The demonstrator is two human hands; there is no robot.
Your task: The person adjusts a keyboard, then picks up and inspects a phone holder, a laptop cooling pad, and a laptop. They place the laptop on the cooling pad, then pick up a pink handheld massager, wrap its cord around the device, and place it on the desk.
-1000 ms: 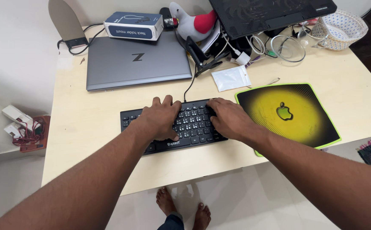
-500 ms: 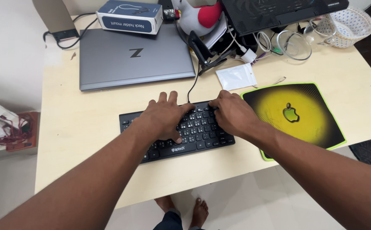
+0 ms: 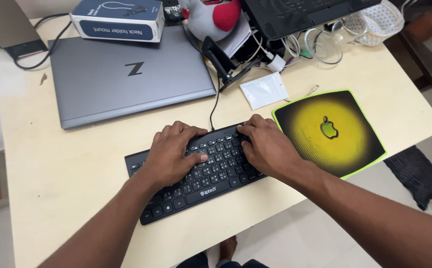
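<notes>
Both hands on black keyboard (image 3: 196, 173); blue box (image 3: 119, 19) behind laptop (image 3: 126, 74).

Lighting: you work in bright, even, diffuse light; your hands cast only soft shadows on the keyboard (image 3: 196, 173). Sharpness: good throughout, no motion blur. Distortion: wide-angle stretching at your frame edges; mild sheen on the laptop (image 3: 126, 74).

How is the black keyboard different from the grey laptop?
The black keyboard has its keys showing, and both hands lie on it, the left hand and the right hand. The grey laptop is shut, with no keys showing and no hand on it. The keyboard is long and narrow; the laptop is broader and squarer. A blue box rests on the laptop's far edge. Both lie flat on the pale table.
</notes>
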